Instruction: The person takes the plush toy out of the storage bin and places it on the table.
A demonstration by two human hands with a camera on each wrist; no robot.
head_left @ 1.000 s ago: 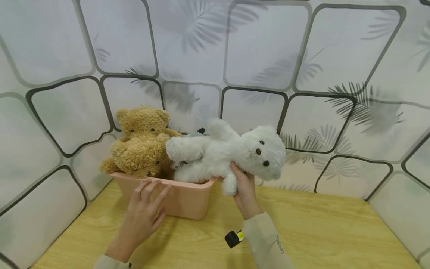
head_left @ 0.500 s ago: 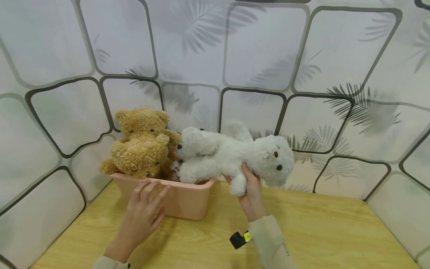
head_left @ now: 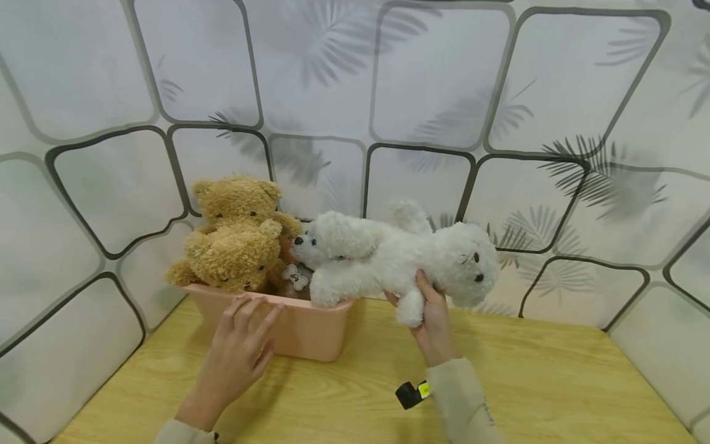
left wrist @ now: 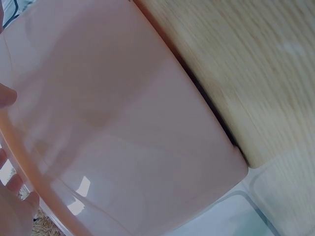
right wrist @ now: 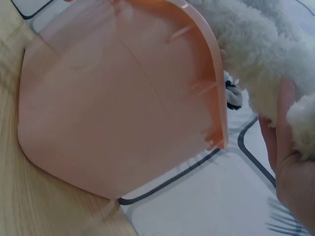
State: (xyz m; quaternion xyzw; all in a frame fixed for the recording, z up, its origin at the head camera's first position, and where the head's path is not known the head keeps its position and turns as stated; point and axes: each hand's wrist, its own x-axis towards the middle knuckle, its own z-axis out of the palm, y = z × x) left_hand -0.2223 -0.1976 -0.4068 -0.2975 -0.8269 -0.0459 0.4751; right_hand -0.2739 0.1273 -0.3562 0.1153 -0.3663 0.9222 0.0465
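Right hand [head_left: 436,327]: its fingers grasp the white plush bear [head_left: 383,256] near one arm.
Bear's place: held sideways, legs over the right end of the pink bin [head_left: 310,333], head beyond it.
Left hand [head_left: 238,351]: fingers relaxed, tips on the front rim.
Bone-shaped tag [head_left: 296,277]: near two brown bears [head_left: 235,253]; its dark marks are too small for reading.

Two brown bears [head_left: 235,198] [head_left: 232,253], one white bear [head_left: 385,262], one partly hidden whitish toy [head_left: 308,244], one bone-shaped tag [head_left: 295,277], one bin [head_left: 310,330], two hands [head_left: 237,348] [head_left: 434,324] and one table [head_left: 554,382].
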